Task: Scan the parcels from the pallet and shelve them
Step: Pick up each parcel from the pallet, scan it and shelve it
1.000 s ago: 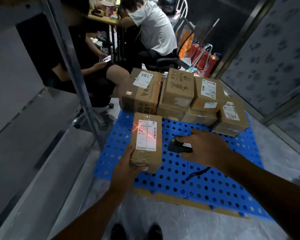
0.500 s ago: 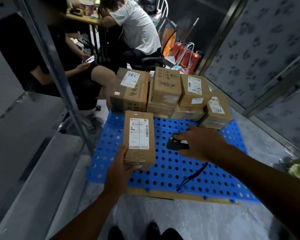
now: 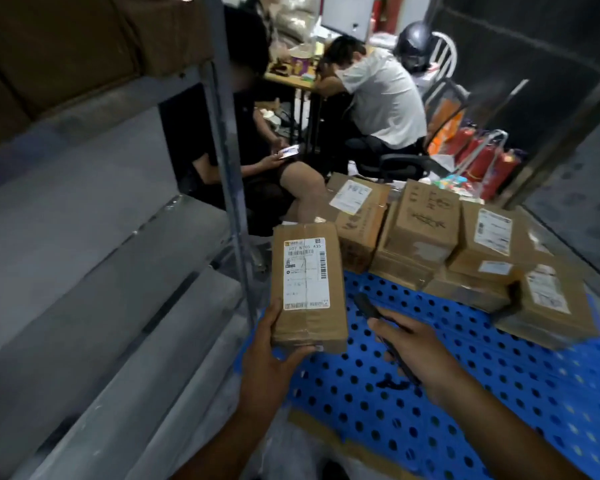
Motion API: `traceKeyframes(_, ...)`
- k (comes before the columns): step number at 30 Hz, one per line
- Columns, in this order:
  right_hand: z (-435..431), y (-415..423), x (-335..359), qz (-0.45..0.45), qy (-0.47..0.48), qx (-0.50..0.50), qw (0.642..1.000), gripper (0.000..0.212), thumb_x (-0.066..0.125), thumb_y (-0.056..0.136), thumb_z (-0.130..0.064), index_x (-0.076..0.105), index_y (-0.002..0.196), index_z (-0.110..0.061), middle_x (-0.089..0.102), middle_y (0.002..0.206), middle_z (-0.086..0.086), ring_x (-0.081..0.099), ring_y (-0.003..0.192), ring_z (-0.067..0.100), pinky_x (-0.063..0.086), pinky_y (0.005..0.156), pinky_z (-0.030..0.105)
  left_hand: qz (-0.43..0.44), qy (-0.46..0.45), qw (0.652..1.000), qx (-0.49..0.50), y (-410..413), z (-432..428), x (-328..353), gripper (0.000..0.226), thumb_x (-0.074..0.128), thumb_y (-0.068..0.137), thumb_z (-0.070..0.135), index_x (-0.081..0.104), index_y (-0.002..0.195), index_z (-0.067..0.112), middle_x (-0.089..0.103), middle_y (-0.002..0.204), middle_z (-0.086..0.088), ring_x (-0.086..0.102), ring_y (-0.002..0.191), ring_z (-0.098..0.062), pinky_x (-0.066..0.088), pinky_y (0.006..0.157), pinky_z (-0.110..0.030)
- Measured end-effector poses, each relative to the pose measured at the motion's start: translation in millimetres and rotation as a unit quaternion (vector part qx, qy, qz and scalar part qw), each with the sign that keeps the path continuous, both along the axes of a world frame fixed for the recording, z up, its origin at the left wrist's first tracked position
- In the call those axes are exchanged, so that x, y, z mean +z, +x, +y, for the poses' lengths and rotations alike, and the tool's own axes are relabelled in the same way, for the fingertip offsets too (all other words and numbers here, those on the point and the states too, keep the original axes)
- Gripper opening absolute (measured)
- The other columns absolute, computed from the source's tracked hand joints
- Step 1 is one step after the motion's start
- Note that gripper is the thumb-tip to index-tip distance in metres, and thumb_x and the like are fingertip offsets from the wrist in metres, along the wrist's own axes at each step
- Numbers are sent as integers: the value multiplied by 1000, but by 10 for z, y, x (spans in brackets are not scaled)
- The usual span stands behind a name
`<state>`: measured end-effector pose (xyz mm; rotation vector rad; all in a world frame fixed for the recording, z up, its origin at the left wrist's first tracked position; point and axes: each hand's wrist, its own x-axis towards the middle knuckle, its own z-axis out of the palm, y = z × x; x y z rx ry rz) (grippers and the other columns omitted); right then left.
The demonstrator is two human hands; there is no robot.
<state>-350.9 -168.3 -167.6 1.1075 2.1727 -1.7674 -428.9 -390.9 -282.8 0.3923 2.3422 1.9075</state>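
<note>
Left hand [image 3: 274, 358] clamped on the near end of the parcel [image 3: 307, 289], thumb under, label up, lifted clear over the near-left corner of the pallet [image 3: 465, 393]. Right hand [image 3: 420, 351] curled round the scanner [image 3: 371, 308], nose angled toward the parcel; no beam shows on the label. We judge we're between scan and shelving: parcel in hand, close beside the rack post [image 3: 229, 161]. The remaining parcels [image 3: 426, 226] sit stacked along the pallet's far edge. Next we need to swing left and slide this one onto a shelf [image 3: 94, 258], label out, clearing that post. Scanner stays in the right hand, well away from the box.
</note>
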Motion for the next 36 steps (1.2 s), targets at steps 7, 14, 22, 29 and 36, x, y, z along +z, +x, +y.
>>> traceKeyframes(7,-322,-660,-146,37,7,191,981,38,69,87,-51,59,123,-55,65,93,19,69,81,34,51,61,51,14,-35,978,204,195,-403,308,91,89,75,36,37,147,56,56,142,25,59,127,-4,56,100,-39)
traceKeyframes(14,-1195,-1048,-172,87,-22,412,907,22,72,79,-54,63,96,-64,63,65,-30,64,66,-6,47,55,13,35,-77,904,418,712,-1130,515,92,85,78,41,30,150,55,47,140,40,54,127,7,56,99,-29)
traceKeyframes(22,-2319,-1074,-284,79,-36,545,834,26,67,93,-30,64,113,-47,61,65,-37,59,67,-18,44,63,9,-12,-150,817,557,1036,-1933,499,98,88,77,28,27,148,56,55,146,12,56,129,-9,54,103,-34)
traceKeyframes(29,-2967,-1063,-422,62,-31,534,843,33,70,88,-40,67,121,-44,57,67,-24,56,69,0,46,73,27,6,-381,742,551,978,-2123,236,99,82,81,41,27,159,20,21,165,-12,27,151,-35,36,117,-57)
traceKeyframes(36,-3288,-1220,-354,80,-8,517,852,36,71,84,-50,66,119,-45,67,116,-15,63,103,6,50,97,30,61,-541,738,399,857,-2177,128,123,76,74,68,7,165,22,5,170,-18,4,157,-38,1,126,-51)
